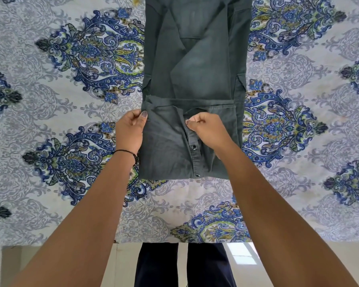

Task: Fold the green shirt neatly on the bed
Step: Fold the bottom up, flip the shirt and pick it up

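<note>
Green cotton snap-front shirt (195, 79) narrowed, end by paisley bed's (50, 204) front edge doubled up, pinched by left hand (131, 129), right hand (207, 127); more folds pending.

The green shirt (195, 69) is running out past the top edge, the bed (50, 204) is spilling off both sides, and the left hand (130, 129) is curling its fingertips out of sight behind the cloth's edge.
</note>
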